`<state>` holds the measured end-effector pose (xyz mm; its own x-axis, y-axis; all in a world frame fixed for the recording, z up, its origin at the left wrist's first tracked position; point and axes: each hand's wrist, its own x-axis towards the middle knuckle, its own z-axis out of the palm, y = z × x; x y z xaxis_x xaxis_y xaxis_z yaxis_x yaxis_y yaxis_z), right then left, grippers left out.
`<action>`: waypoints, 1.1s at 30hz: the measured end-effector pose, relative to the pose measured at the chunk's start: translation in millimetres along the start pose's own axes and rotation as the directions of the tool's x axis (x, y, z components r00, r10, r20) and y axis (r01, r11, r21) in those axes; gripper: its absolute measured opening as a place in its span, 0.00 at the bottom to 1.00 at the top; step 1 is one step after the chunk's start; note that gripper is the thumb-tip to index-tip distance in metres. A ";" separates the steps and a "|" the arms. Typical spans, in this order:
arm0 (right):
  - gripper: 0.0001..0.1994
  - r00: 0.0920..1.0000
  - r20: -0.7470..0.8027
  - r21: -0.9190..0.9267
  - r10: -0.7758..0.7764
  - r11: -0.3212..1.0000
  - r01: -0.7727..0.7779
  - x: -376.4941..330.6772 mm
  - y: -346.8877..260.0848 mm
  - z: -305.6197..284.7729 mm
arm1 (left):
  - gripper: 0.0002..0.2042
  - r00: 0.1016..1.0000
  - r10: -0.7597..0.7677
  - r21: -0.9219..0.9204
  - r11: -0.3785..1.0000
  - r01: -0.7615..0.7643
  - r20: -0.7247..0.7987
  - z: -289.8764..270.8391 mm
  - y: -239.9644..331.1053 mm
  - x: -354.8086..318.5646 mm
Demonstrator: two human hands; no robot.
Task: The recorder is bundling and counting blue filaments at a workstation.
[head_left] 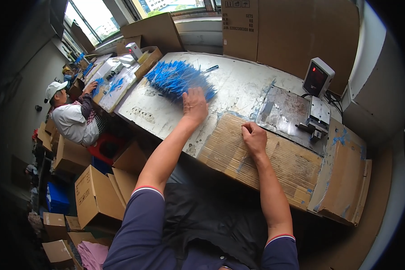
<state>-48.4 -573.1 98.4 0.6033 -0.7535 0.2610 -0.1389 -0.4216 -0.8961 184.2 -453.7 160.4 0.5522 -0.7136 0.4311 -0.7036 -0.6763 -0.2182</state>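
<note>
A big heap of thin blue strands (177, 78), like short lengths of wire, lies on the white worktable (141, 110). My left hand (195, 105) reaches to the near right edge of this heap, its fingers stretched out over the strands; the fingertips are slightly blurred. Over the worn cardboard sheet (238, 150) in front of me is my right hand (255, 137), with fingers curled and thumb pressed against them. Whatever it may hold is hidden or too small to see. Beyond it sits a metal plate with a small machine block (318, 116).
A display box with red digits (318, 76) stands behind the machine block. A bent cardboard piece (344, 180) edges the table's right end. A dark pen-like tool (210, 69) lies behind the heap. At left, a seated co-worker (74, 119) handles blue strands; cardboard boxes (99, 198) crowd the floor.
</note>
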 end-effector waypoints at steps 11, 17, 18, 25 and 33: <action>0.07 0.999 0.023 0.039 -0.028 0.999 0.028 2.4 0.3 4.2 | 0.22 0.999 0.013 0.191 0.981 -0.020 0.042 21.2 -0.2 17.9; 0.06 0.994 0.104 0.146 -0.018 0.989 0.003 1.7 17.6 13.7 | 0.18 0.993 -0.120 0.209 0.971 0.116 0.010 43.6 5.5 21.0; 0.06 0.994 0.109 0.151 -0.007 0.988 -0.009 2.1 20.5 8.2 | 0.17 0.984 -0.173 0.184 0.970 0.161 0.053 42.2 12.9 27.9; 0.05 0.989 0.144 0.223 -0.031 0.975 -0.002 3.6 11.8 7.9 | 0.15 0.964 -0.266 0.108 0.958 0.264 0.007 58.0 14.0 37.2; 0.05 0.977 0.206 0.266 0.049 0.958 -0.104 4.9 20.0 -2.4 | 0.24 0.957 -0.252 0.206 0.953 0.221 0.141 66.4 35.1 47.0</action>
<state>-50.1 -586.5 82.6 0.7446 -0.6533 0.1372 0.0129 -0.1914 -0.9814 215.1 -523.1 114.9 0.7692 -0.5381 0.3445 -0.4565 -0.8401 -0.2929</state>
